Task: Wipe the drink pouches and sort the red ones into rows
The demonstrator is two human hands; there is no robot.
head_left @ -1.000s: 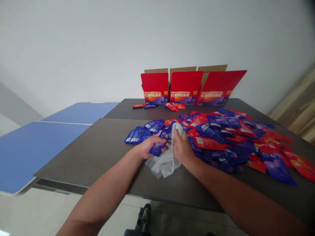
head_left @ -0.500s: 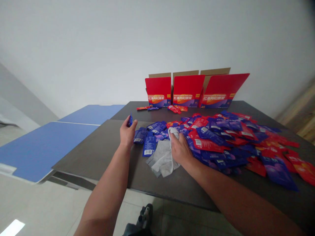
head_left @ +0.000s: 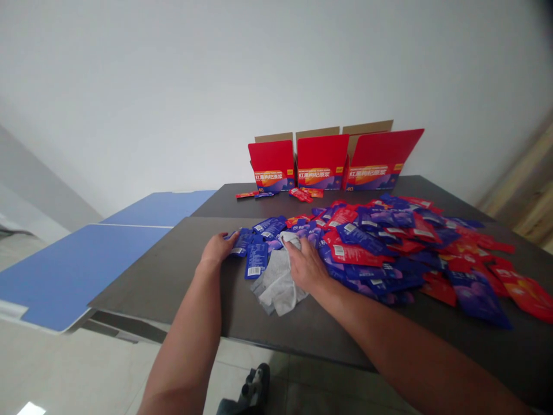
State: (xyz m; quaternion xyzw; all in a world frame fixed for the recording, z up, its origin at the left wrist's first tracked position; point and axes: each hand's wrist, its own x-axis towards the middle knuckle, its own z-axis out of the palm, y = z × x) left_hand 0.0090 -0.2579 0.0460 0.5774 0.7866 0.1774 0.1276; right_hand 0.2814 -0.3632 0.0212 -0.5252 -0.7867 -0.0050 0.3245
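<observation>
My left hand (head_left: 219, 248) is down at the left end of the blue pouches, its fingers closed about the edge of a blue pouch (head_left: 240, 249); the fingertips are partly hidden. My right hand (head_left: 307, 266) grips a grey cloth (head_left: 279, 279), which hangs down onto the dark table (head_left: 185, 271). Between the hands another blue pouch (head_left: 257, 260) lies flat, its barcode facing up. Just behind the cloth, more blue pouches (head_left: 272, 226) overlap. To the right of my right hand spreads a large heap of red and blue pouches (head_left: 371, 236).
Three red cartons (head_left: 271, 164) stand with raised flaps at the table's back, against the wall. In front of them lie a few small red pouches (head_left: 301, 195) and blue ones (head_left: 264, 195). A blue-topped table (head_left: 108, 248) adjoins on the left.
My left hand has come down and slightly back with the blue pouch, from above the table to beside the other blue pouches. My right hand still holds the cloth. The view has shifted slightly.
</observation>
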